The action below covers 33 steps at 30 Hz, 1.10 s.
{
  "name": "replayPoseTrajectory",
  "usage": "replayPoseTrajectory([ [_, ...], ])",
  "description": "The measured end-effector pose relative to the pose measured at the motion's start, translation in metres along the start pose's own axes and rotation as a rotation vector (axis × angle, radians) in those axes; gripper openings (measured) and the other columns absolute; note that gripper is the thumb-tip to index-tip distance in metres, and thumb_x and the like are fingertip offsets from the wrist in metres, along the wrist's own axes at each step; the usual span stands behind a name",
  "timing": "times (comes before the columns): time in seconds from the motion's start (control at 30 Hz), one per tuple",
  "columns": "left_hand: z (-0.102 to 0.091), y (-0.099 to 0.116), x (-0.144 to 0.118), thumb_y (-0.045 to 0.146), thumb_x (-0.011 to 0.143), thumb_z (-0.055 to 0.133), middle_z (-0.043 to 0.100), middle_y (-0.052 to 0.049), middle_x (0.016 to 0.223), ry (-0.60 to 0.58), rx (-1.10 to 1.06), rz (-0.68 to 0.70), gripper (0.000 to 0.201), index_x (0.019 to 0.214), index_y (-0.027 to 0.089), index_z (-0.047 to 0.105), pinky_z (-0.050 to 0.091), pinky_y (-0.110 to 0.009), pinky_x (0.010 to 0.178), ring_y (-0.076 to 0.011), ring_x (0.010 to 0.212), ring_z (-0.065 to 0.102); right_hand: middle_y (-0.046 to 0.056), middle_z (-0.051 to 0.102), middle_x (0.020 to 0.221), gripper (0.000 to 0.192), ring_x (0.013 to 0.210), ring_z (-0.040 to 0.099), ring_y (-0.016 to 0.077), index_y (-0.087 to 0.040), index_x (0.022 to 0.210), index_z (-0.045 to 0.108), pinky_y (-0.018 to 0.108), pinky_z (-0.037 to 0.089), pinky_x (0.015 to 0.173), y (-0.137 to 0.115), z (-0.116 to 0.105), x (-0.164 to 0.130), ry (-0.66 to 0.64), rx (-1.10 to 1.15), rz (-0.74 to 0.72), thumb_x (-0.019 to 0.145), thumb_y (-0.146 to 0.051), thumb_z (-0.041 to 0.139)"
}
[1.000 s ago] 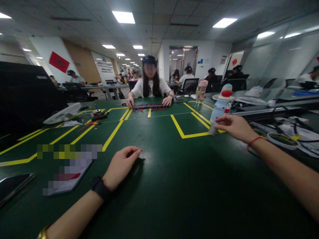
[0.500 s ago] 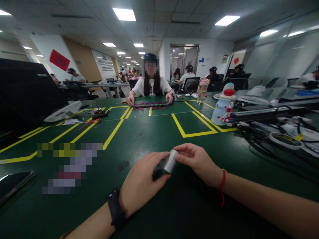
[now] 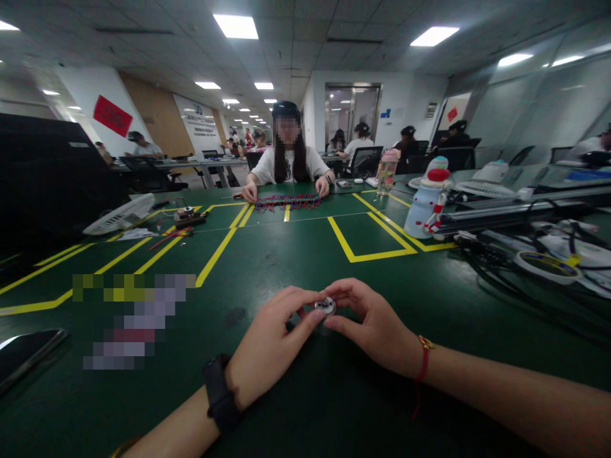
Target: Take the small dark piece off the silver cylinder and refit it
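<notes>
Between the fingertips of both my hands is a small silver motor (image 3: 325,306), a metal can whose round end, with dark details, now faces me. My left hand (image 3: 281,334) grips it from the left, thumb in front and fingers behind. From the right, my right hand (image 3: 370,324) curls its fingers and thumb around the other side. Much of the can's side is hidden by its tilt and by the fingers. Under the hands lies the green table (image 3: 267,264).
Across the table a co-worker (image 3: 289,159) handles a bundle of red and blue wires (image 3: 289,202). A snowman-shaped bottle (image 3: 424,207), a clear bottle (image 3: 387,173) and tangled black cables (image 3: 496,280) are on the right. A phone (image 3: 28,356) and a small device with red wires (image 3: 186,217) lie left.
The motor has turned from lying lengthwise, side showing, to having its end toward me. My left thumb has moved up onto it, and my right hand has closed in lower around it.
</notes>
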<state>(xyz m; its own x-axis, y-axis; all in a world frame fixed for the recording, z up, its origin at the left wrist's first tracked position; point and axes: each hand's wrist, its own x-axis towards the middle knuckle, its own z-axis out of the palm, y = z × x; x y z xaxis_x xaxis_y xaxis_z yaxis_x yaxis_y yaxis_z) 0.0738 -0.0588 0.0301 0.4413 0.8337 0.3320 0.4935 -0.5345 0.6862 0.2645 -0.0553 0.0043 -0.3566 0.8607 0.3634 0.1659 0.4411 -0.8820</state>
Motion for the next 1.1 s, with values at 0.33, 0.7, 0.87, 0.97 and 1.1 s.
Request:
replayPoseTrajectory([
  [0.33,0.0,0.006,0.002,0.041,0.081,0.055,0.063,-0.004,0.094,0.063,-0.064,-0.106,0.021,0.084,0.026,0.07,0.045,-0.031,0.074,-0.0183,0.085,0.057,0.005,0.057,0.111,0.051,0.099,0.057,0.0128,-0.02,0.116,0.047,0.031,0.047,0.09,-0.002,0.006,-0.003,-0.11,-0.012,0.049,0.07,-0.023,0.068],
  [0.7,-0.012,-0.018,0.002,0.04,0.076,0.06,0.063,-0.003,0.087,0.027,-0.04,-0.19,0.019,0.08,0.025,0.071,0.043,-0.031,0.075,-0.0185,0.081,0.057,0.003,0.059,0.104,0.042,0.088,0.058,0.0113,-0.021,0.115,0.05,0.027,0.049,0.081,-0.003,0.005,-0.006,-0.037,-0.189,0.04,0.074,-0.022,0.061],
  [0.87,-0.002,-0.028,-0.001,0.043,0.075,0.061,0.063,-0.003,0.086,-0.097,0.03,-0.154,0.019,0.079,0.027,0.072,0.043,-0.033,0.077,-0.0198,0.083,0.057,0.004,0.059,0.105,0.043,0.088,0.058,0.012,-0.02,0.116,0.05,0.029,0.049,0.081,-0.001,0.004,-0.005,-0.05,-0.185,0.041,0.075,-0.023,0.06],
  [0.97,-0.001,-0.027,0.0,0.043,0.075,0.062,0.064,-0.003,0.087,-0.128,0.068,-0.132,0.019,0.081,0.028,0.072,0.041,-0.034,0.079,-0.0208,0.085,0.057,0.005,0.058,0.108,0.049,0.092,0.057,0.013,-0.021,0.12,0.048,0.03,0.048,0.084,0.0,0.005,-0.007,-0.06,-0.208,0.038,0.074,-0.024,0.062],
  [1.1,-0.007,-0.022,0.002,0.044,0.077,0.058,0.066,-0.003,0.09,-0.131,0.032,-0.138,0.022,0.084,0.027,0.071,0.041,-0.033,0.08,-0.0207,0.086,0.058,0.005,0.057,0.113,0.054,0.097,0.057,0.0146,-0.023,0.123,0.048,0.032,0.047,0.088,-0.002,0.004,-0.005,-0.08,-0.246,0.023,0.071,-0.024,0.064],
])
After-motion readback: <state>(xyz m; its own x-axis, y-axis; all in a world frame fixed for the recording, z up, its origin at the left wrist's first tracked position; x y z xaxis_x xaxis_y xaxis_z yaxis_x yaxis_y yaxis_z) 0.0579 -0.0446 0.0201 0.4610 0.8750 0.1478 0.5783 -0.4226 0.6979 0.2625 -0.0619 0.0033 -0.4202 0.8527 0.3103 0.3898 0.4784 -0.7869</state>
